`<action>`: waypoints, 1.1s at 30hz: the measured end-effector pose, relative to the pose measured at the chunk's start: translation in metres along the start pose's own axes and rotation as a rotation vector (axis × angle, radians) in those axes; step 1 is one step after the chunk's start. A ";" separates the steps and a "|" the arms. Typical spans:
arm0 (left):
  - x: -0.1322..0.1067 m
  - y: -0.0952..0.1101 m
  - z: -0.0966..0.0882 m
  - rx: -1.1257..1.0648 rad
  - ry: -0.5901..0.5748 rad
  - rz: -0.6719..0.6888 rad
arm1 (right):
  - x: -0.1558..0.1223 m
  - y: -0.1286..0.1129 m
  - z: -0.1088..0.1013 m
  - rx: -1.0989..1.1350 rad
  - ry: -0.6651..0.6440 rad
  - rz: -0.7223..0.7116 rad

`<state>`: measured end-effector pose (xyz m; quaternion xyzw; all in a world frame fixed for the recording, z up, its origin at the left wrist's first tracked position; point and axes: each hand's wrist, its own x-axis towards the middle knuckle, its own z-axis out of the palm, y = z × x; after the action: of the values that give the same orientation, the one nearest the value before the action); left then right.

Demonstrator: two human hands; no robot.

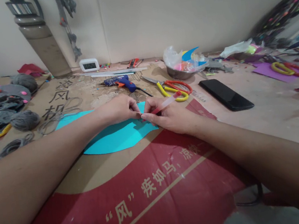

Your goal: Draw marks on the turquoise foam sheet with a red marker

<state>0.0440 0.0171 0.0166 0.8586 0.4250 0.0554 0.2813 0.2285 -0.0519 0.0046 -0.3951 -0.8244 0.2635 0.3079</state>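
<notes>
A bright blue cut sheet (111, 138) with a curved edge lies on the cardboard beneath both hands. My right hand (171, 114) grips a pen (165, 104) with a translucent pinkish barrel and red ends, its tip pointing left and down toward the sheet. Right beside that tip, my left hand (121, 108) has its thumb and fingers pressed together over the sheet. What the left fingers pinch, if anything, is too small or hidden to make out.
Beyond the hands lie a blue glue gun (122, 82) and red-and-yellow scissors (169, 86). A black phone (225, 93) rests to the right, a metal bowl (180, 73) behind it. Grey yarn (25, 120) and a tall bottle (44, 45) stand left. Printed cardboard (162, 200) covers the front.
</notes>
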 end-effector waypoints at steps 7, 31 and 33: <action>-0.001 0.003 0.001 0.040 0.027 -0.026 | -0.001 -0.002 -0.001 0.006 -0.020 0.009; 0.001 -0.001 0.001 -0.004 0.022 0.000 | -0.001 -0.004 -0.004 -0.011 -0.022 0.005; 0.001 -0.001 0.001 -0.018 0.014 -0.001 | -0.001 -0.004 -0.003 -0.011 -0.020 0.009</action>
<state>0.0442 0.0177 0.0150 0.8553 0.4270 0.0651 0.2860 0.2298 -0.0546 0.0091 -0.3977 -0.8271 0.2643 0.2964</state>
